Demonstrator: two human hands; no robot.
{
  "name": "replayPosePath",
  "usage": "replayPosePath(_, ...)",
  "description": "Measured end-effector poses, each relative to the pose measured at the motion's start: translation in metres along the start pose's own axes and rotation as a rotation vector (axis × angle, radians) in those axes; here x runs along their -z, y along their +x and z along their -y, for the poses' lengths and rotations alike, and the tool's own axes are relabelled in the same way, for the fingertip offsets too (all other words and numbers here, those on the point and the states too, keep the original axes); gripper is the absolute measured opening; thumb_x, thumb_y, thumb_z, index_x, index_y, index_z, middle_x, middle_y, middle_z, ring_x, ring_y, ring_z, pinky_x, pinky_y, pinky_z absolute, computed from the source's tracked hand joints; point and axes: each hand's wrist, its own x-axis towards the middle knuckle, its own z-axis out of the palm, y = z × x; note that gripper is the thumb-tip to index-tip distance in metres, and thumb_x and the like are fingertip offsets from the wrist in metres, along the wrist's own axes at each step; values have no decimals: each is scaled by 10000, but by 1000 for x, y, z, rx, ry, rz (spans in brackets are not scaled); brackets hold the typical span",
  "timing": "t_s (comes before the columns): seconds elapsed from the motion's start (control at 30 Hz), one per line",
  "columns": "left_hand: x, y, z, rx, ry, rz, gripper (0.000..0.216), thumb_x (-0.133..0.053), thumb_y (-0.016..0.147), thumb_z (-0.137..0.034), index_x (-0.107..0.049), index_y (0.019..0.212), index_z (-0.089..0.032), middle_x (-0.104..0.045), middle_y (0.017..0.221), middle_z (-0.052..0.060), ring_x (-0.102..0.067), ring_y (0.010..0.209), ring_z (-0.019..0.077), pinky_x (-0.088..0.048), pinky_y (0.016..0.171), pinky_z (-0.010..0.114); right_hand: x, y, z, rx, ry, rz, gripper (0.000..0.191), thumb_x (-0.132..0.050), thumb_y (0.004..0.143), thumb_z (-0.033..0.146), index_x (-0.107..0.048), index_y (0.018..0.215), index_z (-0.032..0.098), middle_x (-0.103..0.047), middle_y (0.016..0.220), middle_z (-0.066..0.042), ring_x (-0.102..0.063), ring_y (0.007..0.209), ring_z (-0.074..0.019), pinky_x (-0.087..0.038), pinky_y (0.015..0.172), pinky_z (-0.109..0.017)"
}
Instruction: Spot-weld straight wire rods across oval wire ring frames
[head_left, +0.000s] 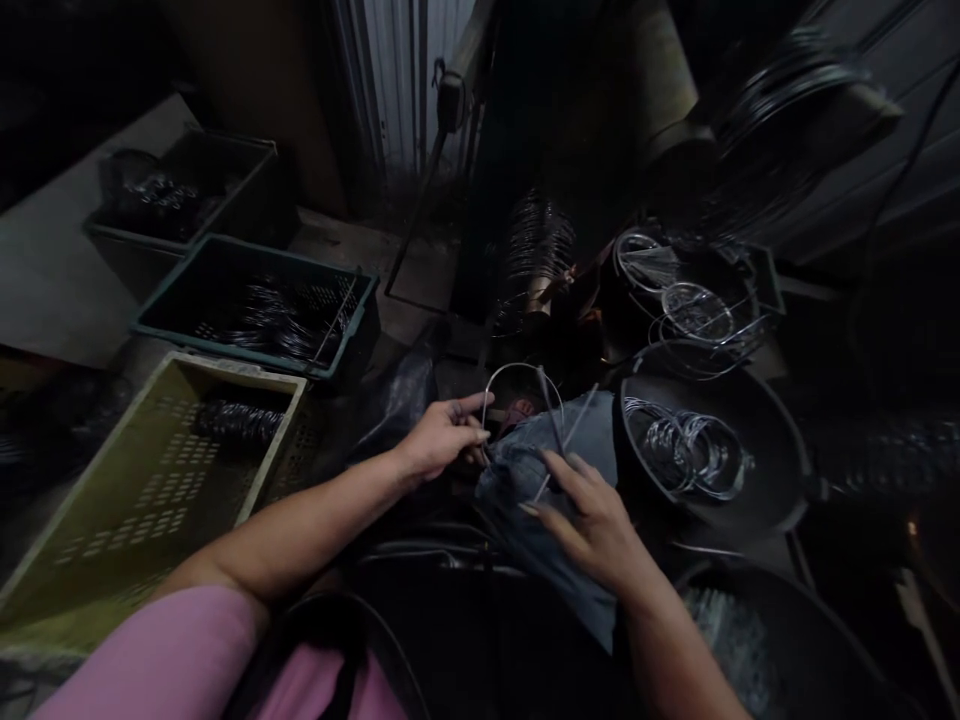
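Near the centre, above the lap: a thin wire ring [519, 364], roughly upright, with its left side pinched between thumb and forefinger of the left hand [436, 440]. Just right of the ring's middle, two thin rods [559, 425], blurred, one crossing the other. At their lower ends, the right hand [596, 520], thumb and forefinger parted; impossible to tell whether gripping the rods or merely near them.

Beneath the right hand, a blue-grey cloth [510, 500], draped and creased. Just beside the cloth to the right, a dark basin [772, 480] with a loose heap of wire coils [697, 450] inside. Nearer the body, a second basin [817, 635], with pale contents too blurred to name. Beyond the first basin, more wire rings [697, 310], piled and overlapping.

Straight ahead, past the ring, a dark stack of coiled wire [540, 235]. Off to the left, a yellow crate [127, 480] with a dark wire coil [240, 420] near its far end; behind, a green crate [285, 260] holding a tangle of wire pieces [277, 320]. Farther back, a grey crate [225, 145], partly filled. Low on the left, a pink sleeve [172, 650].
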Motion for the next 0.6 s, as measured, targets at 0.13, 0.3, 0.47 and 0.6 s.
replayPosePath(0.13, 8, 2, -20, -45, -76, 11, 628, -620, 648, -126, -461, 1255, -105, -547, 556, -42, -571, 464, 109, -378, 435, 201, -3, 31, 28, 216, -251, 99, 458, -511, 801, 231, -456, 1241, 115, -566, 1067, -142, -491, 999, -276, -368, 855, -448)
replayPosePath(0.3, 6, 4, -35, -72, -152, -4, 611, -671, 614, -137, -515, 1204, -108, -536, 564, -47, -547, 445, 98, -388, 450, 221, -7, 54, 40, 241, -364, 120, 454, -472, 816, 189, -432, 1259, 104, -546, 1095, -146, -526, 934, -246, -423, 792, -366)
replayPosePath(0.47, 0, 11, -46, -48, -171, 8, 583, -659, 597, -108, -551, 1170, -119, -550, 600, -38, -526, 449, 81, -375, 450, 217, -2, 56, 39, 176, -290, 125, 467, -432, 817, 179, -407, 1280, 126, -522, 1156, -142, -579, 846, -194, -478, 710, -287)
replayPosePath(0.6, -9, 19, -55, -17, -200, 32, 579, -650, 588, -94, -558, 1159, -116, -579, 627, -24, -535, 481, 90, -389, 461, 222, 6, 59, 36, 145, -274, 122, 457, -434, 802, 180, -438, 1256, 122, -539, 1135, -141, -587, 851, -201, -486, 735, -302)
